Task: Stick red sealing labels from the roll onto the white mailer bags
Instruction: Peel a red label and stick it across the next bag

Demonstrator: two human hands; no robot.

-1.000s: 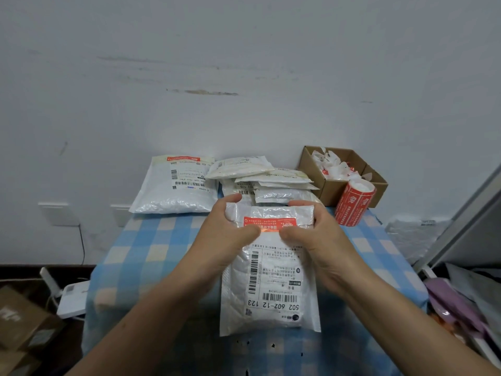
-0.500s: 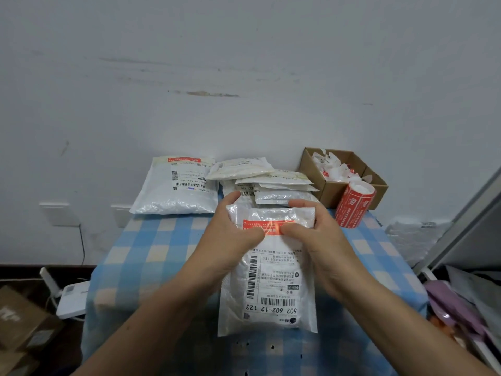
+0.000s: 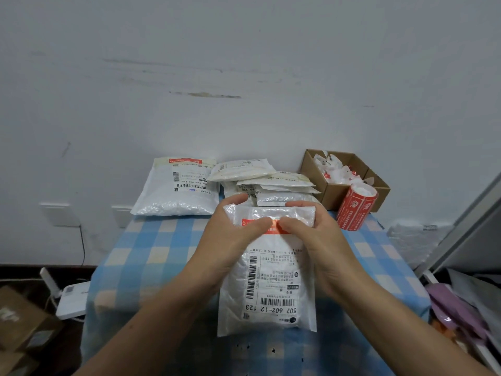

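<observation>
A table (image 3: 151,256) under a blue checked cloth carries a stack of bags (image 3: 271,183) at its far edge. Over its middle, a white mailer bag (image 3: 271,280) is gripped at the top by the left hand (image 3: 230,240) and right hand (image 3: 322,240). A cardboard box (image 3: 333,191) and the label roll (image 3: 356,210) sit at far right. Both thumbs press a red label (image 3: 275,228) near the bag's top edge.

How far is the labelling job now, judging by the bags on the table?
Done: the large mailer bag at the back left bears a red label on its top edge. In hand: the left hand and right hand grip the front mailer bag, thumbs pressing its red sealing label. Left: the stack of bags behind shows no visible red labels.
</observation>
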